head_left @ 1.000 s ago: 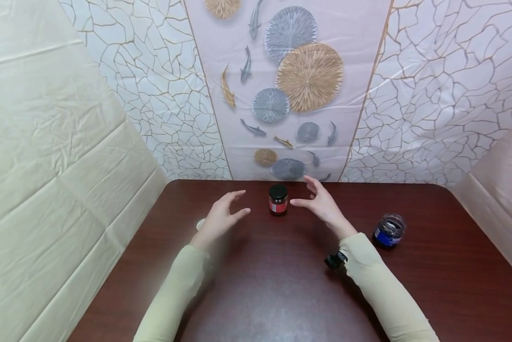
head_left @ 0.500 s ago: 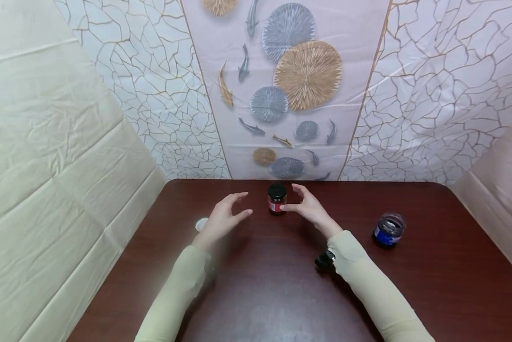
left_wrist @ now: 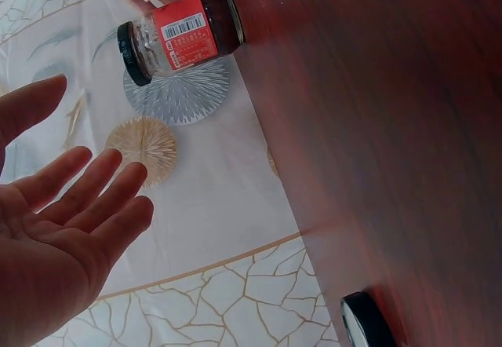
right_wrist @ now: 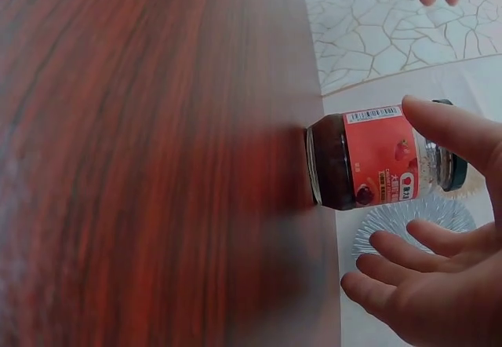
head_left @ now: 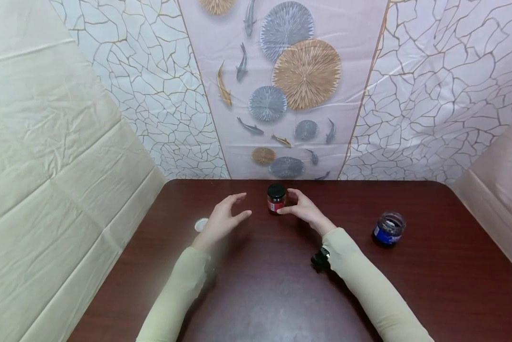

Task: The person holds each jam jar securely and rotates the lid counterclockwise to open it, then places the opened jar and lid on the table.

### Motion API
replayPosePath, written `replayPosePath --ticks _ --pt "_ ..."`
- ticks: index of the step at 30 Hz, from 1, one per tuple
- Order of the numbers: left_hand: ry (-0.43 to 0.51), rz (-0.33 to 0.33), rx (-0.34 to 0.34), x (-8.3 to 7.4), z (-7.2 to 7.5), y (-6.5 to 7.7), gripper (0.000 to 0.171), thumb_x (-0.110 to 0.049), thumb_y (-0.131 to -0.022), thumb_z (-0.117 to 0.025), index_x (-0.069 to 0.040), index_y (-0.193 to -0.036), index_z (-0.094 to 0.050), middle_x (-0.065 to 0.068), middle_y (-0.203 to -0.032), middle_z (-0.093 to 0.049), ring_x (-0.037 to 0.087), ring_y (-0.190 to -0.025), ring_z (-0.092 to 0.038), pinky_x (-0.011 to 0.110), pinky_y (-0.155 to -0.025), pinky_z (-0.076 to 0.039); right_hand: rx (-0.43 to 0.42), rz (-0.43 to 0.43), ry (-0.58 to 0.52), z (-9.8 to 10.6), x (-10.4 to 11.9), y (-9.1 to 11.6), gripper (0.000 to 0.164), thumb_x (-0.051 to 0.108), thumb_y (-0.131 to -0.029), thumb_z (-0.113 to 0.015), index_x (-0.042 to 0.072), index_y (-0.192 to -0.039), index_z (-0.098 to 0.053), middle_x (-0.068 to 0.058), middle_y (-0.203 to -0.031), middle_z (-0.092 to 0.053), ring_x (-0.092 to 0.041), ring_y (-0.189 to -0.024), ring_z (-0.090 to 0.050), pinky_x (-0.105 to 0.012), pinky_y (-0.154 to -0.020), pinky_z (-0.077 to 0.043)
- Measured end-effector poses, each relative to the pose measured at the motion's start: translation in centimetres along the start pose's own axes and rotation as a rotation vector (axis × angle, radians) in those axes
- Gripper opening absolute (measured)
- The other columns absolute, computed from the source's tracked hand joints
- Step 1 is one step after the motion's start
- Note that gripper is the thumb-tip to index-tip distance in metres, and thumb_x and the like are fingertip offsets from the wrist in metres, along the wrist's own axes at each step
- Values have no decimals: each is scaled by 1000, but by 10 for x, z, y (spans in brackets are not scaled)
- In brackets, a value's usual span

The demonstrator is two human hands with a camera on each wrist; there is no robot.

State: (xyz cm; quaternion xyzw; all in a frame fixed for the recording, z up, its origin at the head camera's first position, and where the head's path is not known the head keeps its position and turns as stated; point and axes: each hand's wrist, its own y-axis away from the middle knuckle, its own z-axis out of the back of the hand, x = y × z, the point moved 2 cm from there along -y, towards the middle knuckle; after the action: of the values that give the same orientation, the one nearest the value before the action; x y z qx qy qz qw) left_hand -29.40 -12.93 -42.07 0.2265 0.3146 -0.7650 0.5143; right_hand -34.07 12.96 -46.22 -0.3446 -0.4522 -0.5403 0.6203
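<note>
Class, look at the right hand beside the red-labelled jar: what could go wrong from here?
The right hand has its four fingers apart from the red-labelled jar; an uneven grasp might tip it over.

The blue-labelled jar stands lidless to the right of the right sleeve; a wide arm swing might knock it.

The lid lies beside the left hand, which might brush it if drawn back.

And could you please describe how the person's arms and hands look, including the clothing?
The left hand and right hand are bare, with no gloves or rings visible. The left sleeve and right sleeve are long, pale cream-green and without visible pattern. A small black device, probably a wrist camera, shows beside the right sleeve's end.
</note>
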Motion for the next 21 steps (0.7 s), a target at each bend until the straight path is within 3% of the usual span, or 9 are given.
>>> replayPosePath --ticks 12,21 --pt "15 -18 4 4 0 1 64 -28 -92 -76 -9 -147 -51 13 -137 -60 28 -128 -55 46 -108 -43 70 -74 13 -8 -4 -7 85 21 -86 -80 3 -154 -33 -22 -151 -42 -37 -140 -38 -55 -115 -31" --pt "22 -1 31 5 0 5 65 -29 -92 -77 -11 -148 -50 12 -139 -59 28 -129 -54 48 -107 -44 55 -90 -26 -12 -5 -12 76 20 -88 -78 3 -151 -39 -22 -146 -48 -36 -136 -43 -53 -113 -33"
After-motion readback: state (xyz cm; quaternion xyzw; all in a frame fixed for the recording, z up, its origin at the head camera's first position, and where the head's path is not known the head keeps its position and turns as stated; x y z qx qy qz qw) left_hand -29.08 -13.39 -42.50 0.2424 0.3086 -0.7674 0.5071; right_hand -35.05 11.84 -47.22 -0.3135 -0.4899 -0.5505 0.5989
